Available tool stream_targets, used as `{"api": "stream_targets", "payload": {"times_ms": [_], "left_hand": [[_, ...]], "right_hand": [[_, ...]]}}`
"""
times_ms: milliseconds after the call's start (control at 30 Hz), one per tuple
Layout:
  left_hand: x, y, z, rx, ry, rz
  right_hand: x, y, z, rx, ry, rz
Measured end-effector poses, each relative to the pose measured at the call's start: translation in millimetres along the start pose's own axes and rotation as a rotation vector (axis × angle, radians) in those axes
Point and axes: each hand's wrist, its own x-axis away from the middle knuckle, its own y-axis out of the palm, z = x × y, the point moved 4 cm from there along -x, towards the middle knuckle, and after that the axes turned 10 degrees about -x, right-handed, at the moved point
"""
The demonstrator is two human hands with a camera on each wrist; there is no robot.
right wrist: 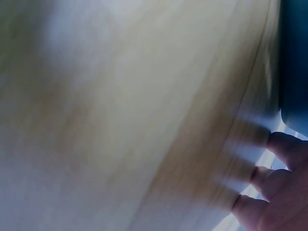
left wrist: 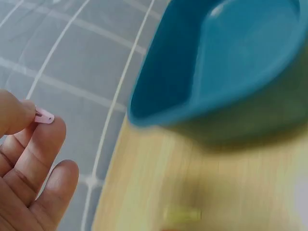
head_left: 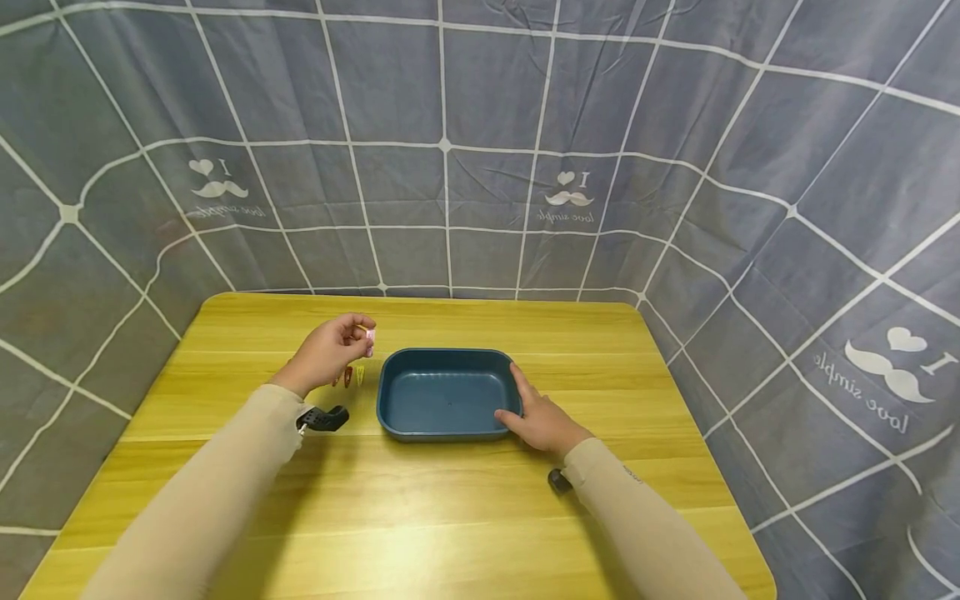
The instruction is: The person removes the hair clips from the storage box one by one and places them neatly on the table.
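My left hand (head_left: 327, 353) is raised a little left of a dark blue rectangular tray (head_left: 448, 436), pinching a small pink hair clip (left wrist: 44, 116) between thumb and index finger. Beneath and beside that hand, a yellow hair clip (head_left: 360, 375) and a dark red hair clip (head_left: 348, 377) lie on the table; another one is partly hidden by the hand. At the tray's right end, my right hand (head_left: 542, 419) holds the rim, thumb over the edge and fingers along the outer side. The tray's inside shows nothing in it.
The tray stands on a yellow wood-grain table (head_left: 420, 517). A grey curtain (head_left: 487, 192) with white grid lines surrounds the table's back and sides. Each wrist wears a black strap, the left strap (head_left: 326, 418) lying near the hair clips.
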Motion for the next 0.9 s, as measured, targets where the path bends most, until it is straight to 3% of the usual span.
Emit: {"api": "stream_targets", "payload": {"times_ms": [133, 333, 433, 633, 900], "left_hand": [[9.9, -18.9, -26.6, -0.034, -0.051, 0.046], [24.5, -43.7, -68.6, -0.014, -0.144, 0.069], [29.4, -53.1, -85.9, -0.074, -0.164, 0.092], [35.3, -63.1, -114.5, -0.145, -0.207, 0.107], [44.0, -64.9, -141.7, -0.183, -0.264, 0.109]], "right_hand": [[-0.2, 0.7, 0.3, -0.003, 0.006, 0.001], [-0.2, 0.8, 0.7, -0.011, 0.016, 0.005], [-0.1, 0.0, 0.8, -0.005, 0.020, 0.002], [0.3, -2.4, -0.3, 0.007, 0.019, 0.009], [0.2, -0.3, -1.0, 0.007, 0.030, -0.006]]}}
